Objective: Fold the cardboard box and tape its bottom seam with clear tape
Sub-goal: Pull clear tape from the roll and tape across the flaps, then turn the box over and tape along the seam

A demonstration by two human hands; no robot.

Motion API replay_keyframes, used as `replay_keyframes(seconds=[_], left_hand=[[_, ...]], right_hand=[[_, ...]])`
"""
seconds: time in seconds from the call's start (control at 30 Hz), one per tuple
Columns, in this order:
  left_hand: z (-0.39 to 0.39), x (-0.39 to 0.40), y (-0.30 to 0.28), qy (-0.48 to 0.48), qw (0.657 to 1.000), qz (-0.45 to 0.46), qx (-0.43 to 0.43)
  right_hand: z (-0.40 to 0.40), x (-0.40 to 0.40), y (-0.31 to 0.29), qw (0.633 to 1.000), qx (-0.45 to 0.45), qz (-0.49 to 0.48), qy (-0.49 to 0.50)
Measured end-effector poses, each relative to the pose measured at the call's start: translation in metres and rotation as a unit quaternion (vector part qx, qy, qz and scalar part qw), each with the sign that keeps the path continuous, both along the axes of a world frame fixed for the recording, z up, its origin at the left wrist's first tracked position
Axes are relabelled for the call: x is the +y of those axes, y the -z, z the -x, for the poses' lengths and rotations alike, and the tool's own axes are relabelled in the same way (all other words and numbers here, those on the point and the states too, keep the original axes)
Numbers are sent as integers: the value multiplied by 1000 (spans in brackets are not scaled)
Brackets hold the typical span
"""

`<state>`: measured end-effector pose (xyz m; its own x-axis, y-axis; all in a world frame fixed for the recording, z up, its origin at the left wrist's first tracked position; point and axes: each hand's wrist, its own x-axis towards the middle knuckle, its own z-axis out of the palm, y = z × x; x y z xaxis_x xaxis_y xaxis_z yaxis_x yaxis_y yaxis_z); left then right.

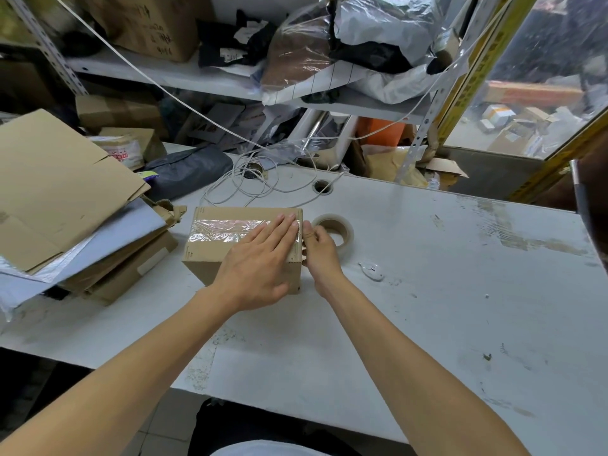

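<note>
Both forearms are bare to the frame's lower edge, with no sleeves, watch, rings or gloves showing on the left hand (pixel 260 268) or right hand (pixel 320 250). At the bottom, a pale garment, possibly a white shirt, shows above dark trousers.

I see a worn white bench (pixel 460 291) with scuffs and old tape marks across the right half. At the left edge sits a heap of flattened cardboard (pixel 56 189) over a grey mailer bag (pixel 108 238). A white cable (pixel 250 189) lies coiled at the upper middle of the bench, near a round cable hole (pixel 322 186). A dark grey plastic bag (pixel 190 171) lies just left of the coil. A small white cutter (pixel 371 270) rests at centre right. Above, a shelf (pixel 171 74) carries a brown carton (pixel 148 24) and clear-wrapped parcels (pixel 362 44).
</note>
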<state>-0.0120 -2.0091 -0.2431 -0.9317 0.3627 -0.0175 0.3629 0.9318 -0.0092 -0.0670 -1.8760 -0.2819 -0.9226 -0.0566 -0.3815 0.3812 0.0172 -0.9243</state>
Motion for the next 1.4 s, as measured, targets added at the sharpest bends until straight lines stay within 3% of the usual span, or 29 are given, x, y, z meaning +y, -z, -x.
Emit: replay_keyframes(seconds=[0.07, 0.13, 0.23, 0.37, 0.43, 0.57, 0.67, 0.87, 0.93, 1.0, 1.1, 1.3, 1.4], left_hand=[[0, -1, 0, 1, 1000, -2, -8], [0, -1, 0, 0, 1000, -5, -8], [-2, 0, 0, 1, 1000, -3, -12], [-1, 0, -1, -1, 1000, 3, -11], [-1, 0, -1, 1, 1000, 2, -17], [0, 2, -3, -39, 999, 8, -33], [4, -3, -12, -102, 992, -13, -73], [28, -35, -34, -111, 989, -18, -97], [27, -41, -33, -104, 978, -86, -158], [11, -38, -26, -120, 936, -228, -242], [-18, -24, -10, -155, 891, -363, -224], [-41, -11, 3, -162, 894, -376, -182], [-45, 2, 8, -154, 876, -424, -168]], right_hand=[[4, 9, -5, 998, 64, -26, -3], [1, 16, -4, 995, 95, 15, -34], [-14, 14, 5, 994, 40, 87, -61], [-19, 19, 6, 990, 11, 105, -88], [-14, 26, -10, 992, 44, 65, -103], [-21, 23, -23, 992, 119, 16, -41], [-35, 16, -16, 992, 116, -15, -36], [-24, 12, -25, 985, 124, -103, -66], [-15, 15, -25, 978, 143, -144, -58], [-8, 23, -27, 979, 130, -154, -39], [-8, 33, -33, 987, 104, -102, -69], [-37, 59, -36, 974, 85, -137, -162], [-60, 65, -39, 964, 66, -137, -218]])
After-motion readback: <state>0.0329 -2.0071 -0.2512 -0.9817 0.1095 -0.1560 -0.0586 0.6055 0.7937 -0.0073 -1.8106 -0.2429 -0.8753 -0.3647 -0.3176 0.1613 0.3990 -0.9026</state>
